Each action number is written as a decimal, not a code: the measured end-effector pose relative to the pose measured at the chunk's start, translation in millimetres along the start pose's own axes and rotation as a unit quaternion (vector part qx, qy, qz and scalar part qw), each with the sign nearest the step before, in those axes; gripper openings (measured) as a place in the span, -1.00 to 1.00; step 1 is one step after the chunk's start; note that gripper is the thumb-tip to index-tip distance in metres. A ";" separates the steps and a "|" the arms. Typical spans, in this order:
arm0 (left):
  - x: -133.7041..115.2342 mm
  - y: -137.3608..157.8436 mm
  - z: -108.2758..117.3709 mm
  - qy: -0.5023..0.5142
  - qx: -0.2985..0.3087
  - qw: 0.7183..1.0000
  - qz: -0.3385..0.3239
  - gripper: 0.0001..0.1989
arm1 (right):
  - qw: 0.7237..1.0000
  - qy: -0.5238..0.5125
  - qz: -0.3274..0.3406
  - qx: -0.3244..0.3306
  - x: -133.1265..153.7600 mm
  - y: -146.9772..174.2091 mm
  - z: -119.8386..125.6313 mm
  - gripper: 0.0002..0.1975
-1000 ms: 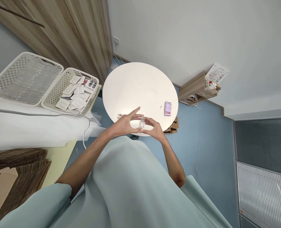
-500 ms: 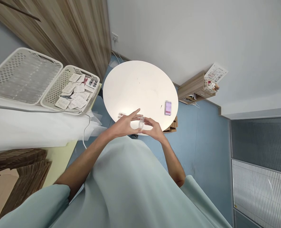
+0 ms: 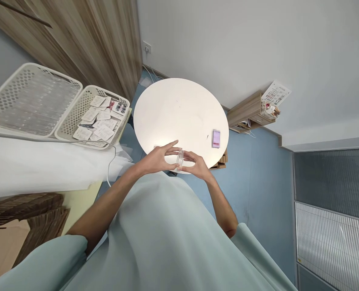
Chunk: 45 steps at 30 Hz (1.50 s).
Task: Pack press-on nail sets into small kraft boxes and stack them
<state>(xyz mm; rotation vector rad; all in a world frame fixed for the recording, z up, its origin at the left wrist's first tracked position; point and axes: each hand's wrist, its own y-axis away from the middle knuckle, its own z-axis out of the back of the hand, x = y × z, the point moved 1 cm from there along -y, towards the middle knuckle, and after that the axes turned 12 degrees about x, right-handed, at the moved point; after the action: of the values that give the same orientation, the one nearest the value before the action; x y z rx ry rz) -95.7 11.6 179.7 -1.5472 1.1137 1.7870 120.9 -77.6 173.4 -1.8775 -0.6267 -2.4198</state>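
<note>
Between my two hands is a small clear plastic container point(image 3: 180, 157), round in outline and turned on its side over the near edge of the white round table point(image 3: 179, 119). My left hand point(image 3: 157, 159) grips its left side with the thumb below and fingers above; the index finger sticks up free. My right hand point(image 3: 198, 165) pinches the right side between thumb and fingertips. What the container holds, if anything, is too small to make out. A phone point(image 3: 216, 139) with a blurred pinkish screen lies on the table to the right, beside a tiny dark object point(image 3: 207, 137).
To the left, one white basket point(image 3: 87, 89) holds small cards, and another point(image 3: 18, 74) holds clear plastic packaging. White sheeting point(image 3: 46, 165) and stacked cardboard point(image 3: 46, 222) lie nearer. A wooden shelf unit point(image 3: 248, 109) stands beyond the table at right.
Both hands keep their hold on the clear container, with barely any shift. The view has moved slightly, and my left hand now covers most of the small items on the table beside it.
</note>
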 end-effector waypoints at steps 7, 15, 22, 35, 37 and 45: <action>8.2 0.9 6.5 0.016 -0.001 1.000 -0.002 0.07 | 1.000 -0.007 -0.001 0.013 1.2 -8.2 -1.4 -0.17; 5.6 -2.6 11.8 -0.007 -0.011 1.000 0.002 0.10 | 0.999 -0.028 -0.005 0.026 3.4 -18.6 3.9 -0.19; 10.2 -5.0 17.1 0.053 -0.001 0.999 0.009 0.13 | 0.997 -0.043 -0.014 0.058 0.0 -23.6 11.6 -0.18; 6.6 -12.4 37.8 0.056 -0.010 0.998 0.004 0.05 | 0.995 0.024 0.025 0.095 4.4 -42.2 16.7 -0.22; 6.9 -12.5 38.4 0.065 -0.001 0.998 0.007 0.03 | 0.995 0.031 0.022 0.089 5.3 -43.8 19.3 -0.23; 9.8 -15.2 36.0 0.108 -0.023 0.994 0.010 0.09 | 0.996 0.054 0.011 0.063 9.0 -46.2 19.3 -0.25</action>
<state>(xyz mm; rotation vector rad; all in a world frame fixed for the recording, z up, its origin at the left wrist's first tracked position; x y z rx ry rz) -104.8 48.6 166.7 -1.7971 1.1986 1.6999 124.6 -26.9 171.6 -1.6838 -0.7304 -2.3878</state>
